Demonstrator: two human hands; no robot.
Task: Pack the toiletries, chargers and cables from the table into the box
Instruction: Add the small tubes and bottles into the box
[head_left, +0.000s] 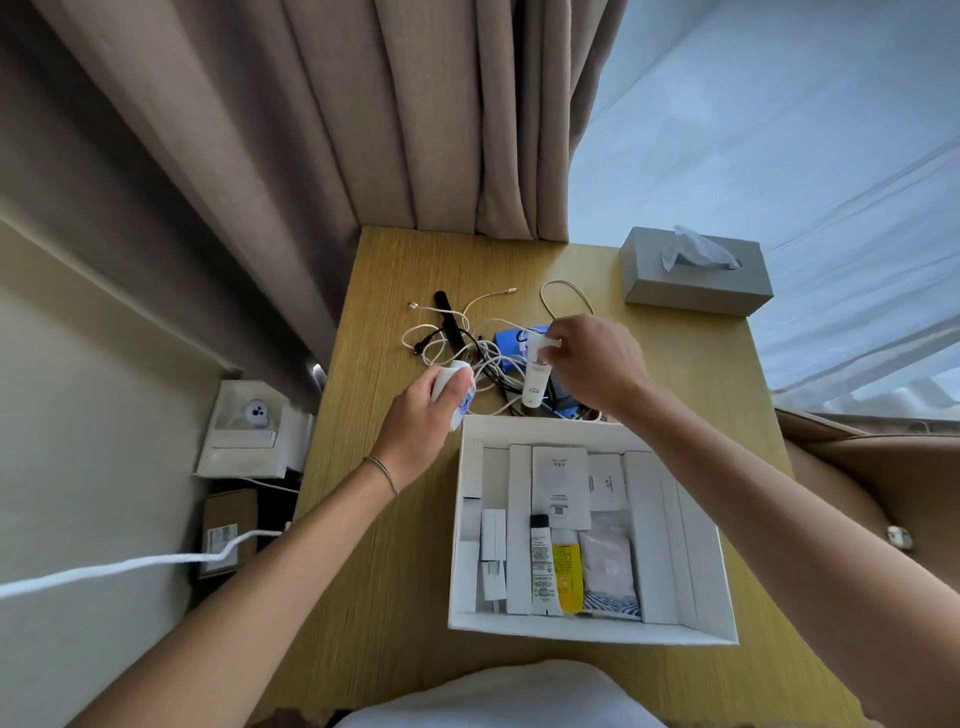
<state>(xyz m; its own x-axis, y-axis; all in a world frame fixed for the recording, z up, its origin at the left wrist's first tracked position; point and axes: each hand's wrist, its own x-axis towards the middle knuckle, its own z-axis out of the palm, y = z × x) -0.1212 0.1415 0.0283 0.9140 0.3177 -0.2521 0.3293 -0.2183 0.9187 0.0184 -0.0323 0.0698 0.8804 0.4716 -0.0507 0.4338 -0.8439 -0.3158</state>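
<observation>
Head view: both hands lifting toiletries off the table (395, 545), mid-pick, box (587, 631) partly packed.
Left hand (426, 415) curled round white bottle (457, 387); right hand (592, 364) pinches white tube (535, 379) above cable tangle (467, 343). Next, probably: carry both over near box wall; free slots at right side.

A bedroom or hotel room: heavy curtains (363, 119), a wooden side table (395, 545) and a tissue box (696, 275).
</observation>
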